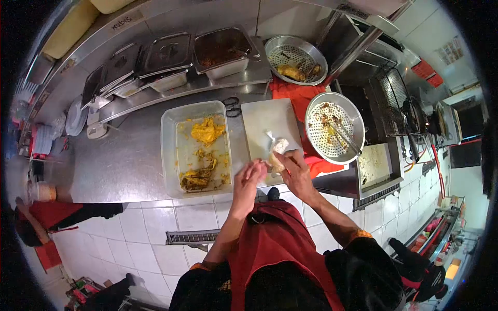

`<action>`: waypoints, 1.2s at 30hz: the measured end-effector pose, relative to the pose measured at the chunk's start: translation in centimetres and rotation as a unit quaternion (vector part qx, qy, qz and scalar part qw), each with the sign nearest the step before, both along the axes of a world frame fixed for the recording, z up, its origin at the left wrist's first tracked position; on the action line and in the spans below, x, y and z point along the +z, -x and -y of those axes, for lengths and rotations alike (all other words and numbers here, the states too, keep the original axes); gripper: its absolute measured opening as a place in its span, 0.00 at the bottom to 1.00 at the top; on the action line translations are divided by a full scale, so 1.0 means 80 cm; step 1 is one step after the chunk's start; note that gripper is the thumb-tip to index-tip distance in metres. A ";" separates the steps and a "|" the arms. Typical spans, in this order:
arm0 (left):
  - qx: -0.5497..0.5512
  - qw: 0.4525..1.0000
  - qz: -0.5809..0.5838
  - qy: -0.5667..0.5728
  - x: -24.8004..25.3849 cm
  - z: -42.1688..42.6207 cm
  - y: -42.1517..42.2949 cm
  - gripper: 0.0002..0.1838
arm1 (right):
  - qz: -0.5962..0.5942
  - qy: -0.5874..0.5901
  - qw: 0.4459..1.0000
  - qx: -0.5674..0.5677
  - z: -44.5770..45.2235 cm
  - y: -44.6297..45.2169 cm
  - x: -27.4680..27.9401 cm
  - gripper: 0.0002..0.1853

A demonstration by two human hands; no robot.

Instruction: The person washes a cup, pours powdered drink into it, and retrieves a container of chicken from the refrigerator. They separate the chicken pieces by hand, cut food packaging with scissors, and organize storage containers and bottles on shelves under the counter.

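Over the front of a white cutting board point(264, 116), a small knotted plastic bag with pale contents point(278, 147) is held up. My right hand point(296, 173) has its fingers closed around the bag's right side. At its lower left, my left hand point(250, 181) is closed too, fingertips pinching near the bag's bottom edge. To the left stands a clear plastic tub point(171, 150) holding yellow marinated pieces point(208, 130) and darker yellow-coated pieces point(199, 176). Black-handled scissors point(232, 106) lie between tub and board.
A perforated metal colander point(311, 137) with tongs point(343, 136) sits right, on red cloth point(295, 96). Another colander point(275, 49) holds fried pieces. Lidded steel pans point(166, 54) line the back shelf. A fryer basket point(394, 98) hangs far right. Other people stand left and lower right.
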State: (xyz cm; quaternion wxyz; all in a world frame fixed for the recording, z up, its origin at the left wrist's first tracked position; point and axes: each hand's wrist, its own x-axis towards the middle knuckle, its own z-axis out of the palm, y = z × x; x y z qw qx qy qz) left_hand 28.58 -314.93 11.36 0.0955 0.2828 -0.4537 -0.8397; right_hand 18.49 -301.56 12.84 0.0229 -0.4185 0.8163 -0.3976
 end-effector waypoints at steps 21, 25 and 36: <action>0.065 0.969 0.055 0.231 -0.114 0.007 0.099 0.16 | 0.027 -0.055 0.980 0.188 0.126 0.150 -0.023 0.18; 0.065 0.795 0.050 0.601 -0.096 0.005 0.098 0.21 | -0.172 -0.145 0.944 0.240 0.242 0.202 -0.102 0.22; -0.330 0.526 0.019 0.783 -0.120 0.036 0.147 0.21 | -0.145 -0.273 0.935 0.172 0.285 0.191 -0.091 0.21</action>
